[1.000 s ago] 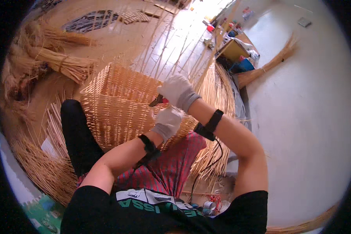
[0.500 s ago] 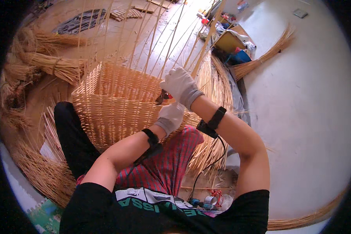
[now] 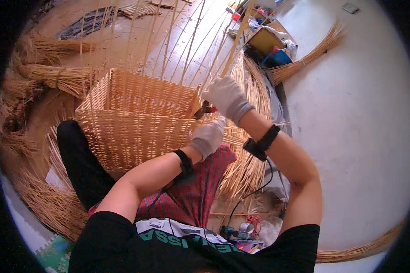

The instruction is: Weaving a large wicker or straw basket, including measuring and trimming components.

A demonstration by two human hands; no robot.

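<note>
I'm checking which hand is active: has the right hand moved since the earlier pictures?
Yes: the right hand has moved rightward, closer in view to the straw bundle at upper right.

A: Any writing to be seen?

B: Yes, on the black shirt [image 3: 191, 260]: a row of green letters [image 3: 174, 241], capitals, upside down in this view

A: A straight row?

B: Not quite; it runs across the chest and slopes lower toward the right, bent by creases in the cloth. The letters at the left end are the clearest, while those farther along are partly lost in the creases

A: Only letters there?

B: A white panel [image 3: 157, 225] lies just beside the row, farther up in the view, with grey and black marks on it

A: Is that writing too?

B: Too small and creased to tell
</note>
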